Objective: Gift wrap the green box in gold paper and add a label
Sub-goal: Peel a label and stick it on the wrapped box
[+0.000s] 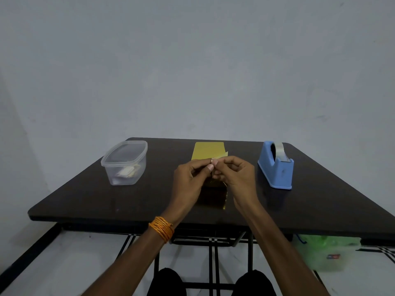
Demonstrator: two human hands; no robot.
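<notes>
My left hand (189,181) and my right hand (234,176) meet fingertip to fingertip over the middle of the dark table (85,199). Together they pinch a small pale slip (221,155), which looks like a label; most of it is hidden by the fingers. Right under the hands stands the box in shiny gold paper (213,194), with its near face dark and reflective. No green of the box shows. The gold paper (208,149) stretches flat behind the hands toward the far edge.
A clear plastic tub (125,163) with a few small pale pieces inside stands at the left. A blue tape dispenser (275,167) with a clear roll stands at the right. A green plastic bag (324,253) lies on the floor under the table's right side.
</notes>
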